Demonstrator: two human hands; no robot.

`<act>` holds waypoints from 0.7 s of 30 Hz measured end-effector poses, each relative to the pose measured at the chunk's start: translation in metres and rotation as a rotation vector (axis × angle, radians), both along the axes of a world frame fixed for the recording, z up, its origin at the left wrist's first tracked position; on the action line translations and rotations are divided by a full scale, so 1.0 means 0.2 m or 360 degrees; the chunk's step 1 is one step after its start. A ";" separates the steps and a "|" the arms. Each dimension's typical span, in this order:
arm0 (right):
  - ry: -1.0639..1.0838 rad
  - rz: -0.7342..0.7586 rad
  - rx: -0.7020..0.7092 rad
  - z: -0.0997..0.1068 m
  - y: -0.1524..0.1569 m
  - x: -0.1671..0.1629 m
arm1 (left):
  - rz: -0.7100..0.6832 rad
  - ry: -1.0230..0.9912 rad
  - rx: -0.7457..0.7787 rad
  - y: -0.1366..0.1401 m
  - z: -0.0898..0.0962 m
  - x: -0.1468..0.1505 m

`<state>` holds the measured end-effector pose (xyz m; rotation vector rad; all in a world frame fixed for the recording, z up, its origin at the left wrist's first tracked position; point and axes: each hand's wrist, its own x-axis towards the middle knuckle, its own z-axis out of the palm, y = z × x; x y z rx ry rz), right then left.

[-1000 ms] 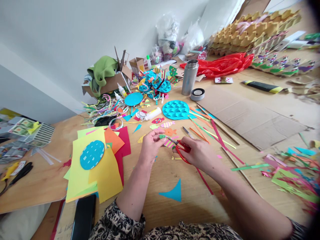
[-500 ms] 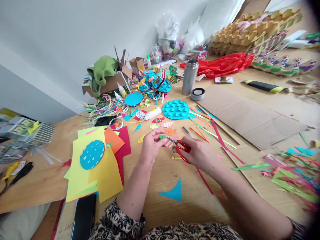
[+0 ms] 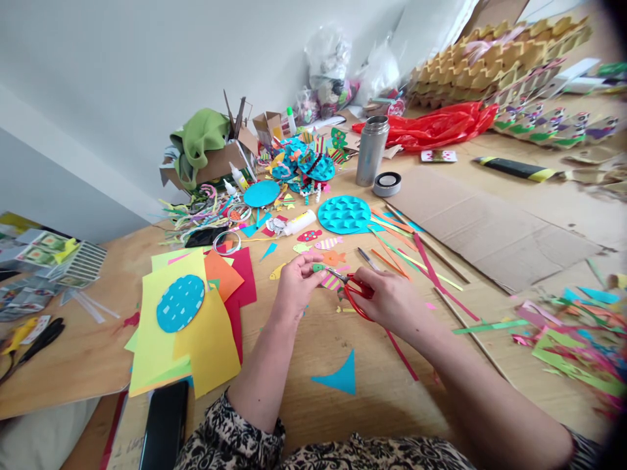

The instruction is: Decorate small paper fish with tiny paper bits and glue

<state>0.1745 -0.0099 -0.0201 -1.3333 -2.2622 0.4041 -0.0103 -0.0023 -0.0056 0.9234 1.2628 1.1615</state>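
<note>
In my left hand (image 3: 298,284), a small green paper piece (image 3: 319,267) is pinched between thumb and fingers. My right hand (image 3: 392,297) grips red-handled scissors (image 3: 360,307), their blade tips at the edge of the green piece. Whether the blades are apart is too small to tell. Just beyond my hands lie paper fish: an orange one (image 3: 334,258), a pink striped one (image 3: 328,243) and a red dotted one (image 3: 309,235). A pink-and-yellow striped piece (image 3: 332,281) shows beneath the scissors. Nearer me on the table is a blue paper offcut (image 3: 340,375).
Coloured paper sheets (image 3: 215,352) and a phone (image 3: 164,424) lie to the left. Ahead are a blue textured disc (image 3: 344,214), a white glue bottle (image 3: 300,223) and a metal flask (image 3: 372,151). Flat cardboard (image 3: 490,222), a utility knife (image 3: 515,168) and paper scraps (image 3: 578,346) occupy the right.
Both hands stay almost where they were, with the scissors still against the green piece. Only tiny shifts around the scissors and fingers can be seen.
</note>
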 end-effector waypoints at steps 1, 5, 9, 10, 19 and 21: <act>-0.0002 0.0002 0.0011 0.00 0.00 0.00 | -0.0002 0.0000 -0.0001 0.00 0.00 0.00; -0.0017 0.0003 0.0030 0.00 0.00 0.00 | -0.0011 0.0002 -0.0001 0.00 -0.01 0.00; -0.0023 -0.0004 0.0017 0.01 0.00 0.00 | -0.0008 0.0010 0.0007 0.00 -0.02 0.00; -0.0026 -0.0010 0.0016 0.01 0.00 0.00 | -0.0007 0.0011 0.0009 0.00 -0.02 0.00; -0.0039 0.0009 0.0062 0.00 0.00 0.00 | -0.0018 0.0015 0.0010 0.00 -0.01 0.00; -0.0048 0.0002 0.0062 0.00 0.00 0.00 | -0.0021 0.0017 0.0010 0.00 -0.01 0.00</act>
